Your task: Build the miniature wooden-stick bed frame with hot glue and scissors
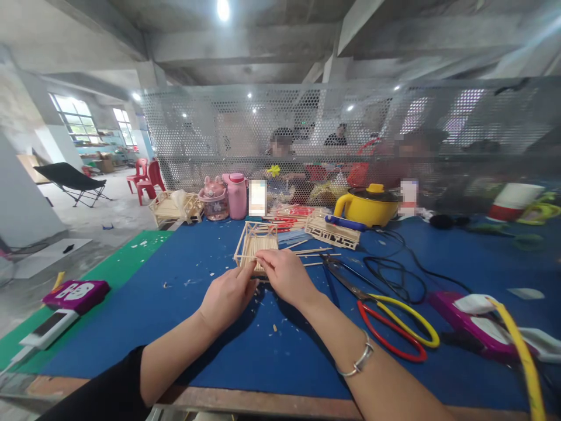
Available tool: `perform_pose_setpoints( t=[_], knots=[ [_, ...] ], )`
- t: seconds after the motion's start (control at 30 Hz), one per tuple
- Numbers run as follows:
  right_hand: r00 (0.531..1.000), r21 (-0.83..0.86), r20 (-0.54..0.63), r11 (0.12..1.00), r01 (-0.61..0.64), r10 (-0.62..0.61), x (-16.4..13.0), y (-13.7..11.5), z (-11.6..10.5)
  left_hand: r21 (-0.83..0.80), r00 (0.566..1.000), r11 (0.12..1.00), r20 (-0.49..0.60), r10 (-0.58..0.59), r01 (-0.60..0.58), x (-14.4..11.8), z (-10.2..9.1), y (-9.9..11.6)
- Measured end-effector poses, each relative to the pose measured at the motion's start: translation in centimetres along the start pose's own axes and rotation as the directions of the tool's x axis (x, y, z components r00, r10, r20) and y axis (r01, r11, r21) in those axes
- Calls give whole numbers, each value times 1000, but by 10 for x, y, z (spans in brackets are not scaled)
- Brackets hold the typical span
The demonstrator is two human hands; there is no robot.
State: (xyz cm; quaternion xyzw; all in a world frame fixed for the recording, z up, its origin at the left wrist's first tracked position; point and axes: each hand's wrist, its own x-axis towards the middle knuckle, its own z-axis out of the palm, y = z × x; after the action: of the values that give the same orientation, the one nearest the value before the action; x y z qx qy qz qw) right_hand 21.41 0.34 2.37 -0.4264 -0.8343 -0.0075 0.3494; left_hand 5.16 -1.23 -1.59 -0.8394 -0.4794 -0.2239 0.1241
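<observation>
A wooden-stick model (pixel 259 238) is pinched at its near side by the nearly closed left hand (pixel 228 294) and right hand (pixel 287 277), its bulk lying just beyond them.

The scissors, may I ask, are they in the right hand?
No, the scissors lie on the table while the right hand is at the stick frame.

Legible text: none. White markings (pixel 75 290) are borne by a purple box (pixel 97 297), well left of the yellow pot (pixel 372 211); no characters can be made out with certainty. A small green sign (pixel 303 123) is seen behind the perforated screen (pixel 197 126), above and left of the pot; too small to be read.
</observation>
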Motion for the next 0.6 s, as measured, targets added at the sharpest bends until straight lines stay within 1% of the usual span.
perform_pose_setpoints(
  t=[0.07,0.1,0.13,0.2,0.27,0.3,0.33,0.37,0.43,0.5,0.6],
  knots=[
    [1000,-2,2,1000,1,-1,0,0,-1,-19,999,999,-2,34,-34,-1,0,1],
    [1000,-4,5,1000,3,-3,0,-1,-1,-32,1000,999,-2,27,-27,-3,-1,2],
    [1000,-6,8,1000,6,-6,0,-1,-2,-50,1000,999,3,-5,6,-5,-3,2],
    [1000,-8,12,1000,9,-9,1,-2,-3,-93,990,986,35,-139,141,-13,-9,0],
    [1000,-4,13,1000,9,-9,1,-2,-3,-111,953,948,79,-292,300,-19,-15,-5],
    [1000,0,13,1000,8,-8,0,-2,-3,-110,937,932,95,-337,346,-20,-17,-9],
    [1000,4,11,1000,7,-7,0,-2,-3,-109,930,926,116,-349,361,-19,-17,-13],
    [1000,8,9,1000,5,-5,0,-2,-3,-111,930,929,144,-337,353,-17,-17,-16],
    [1000,13,1,1000,-1,1,0,-3,-3,-130,936,945,230,-265,300,-7,-13,-23],
    [1000,17,-4,1000,-5,5,-1,-2,-2,-154,932,953,297,-206,260,3,-9,-27],
    [1000,24,-7,1000,-9,10,-1,-1,-1,-169,929,958,330,-165,230,6,-9,-31]
  ],
)
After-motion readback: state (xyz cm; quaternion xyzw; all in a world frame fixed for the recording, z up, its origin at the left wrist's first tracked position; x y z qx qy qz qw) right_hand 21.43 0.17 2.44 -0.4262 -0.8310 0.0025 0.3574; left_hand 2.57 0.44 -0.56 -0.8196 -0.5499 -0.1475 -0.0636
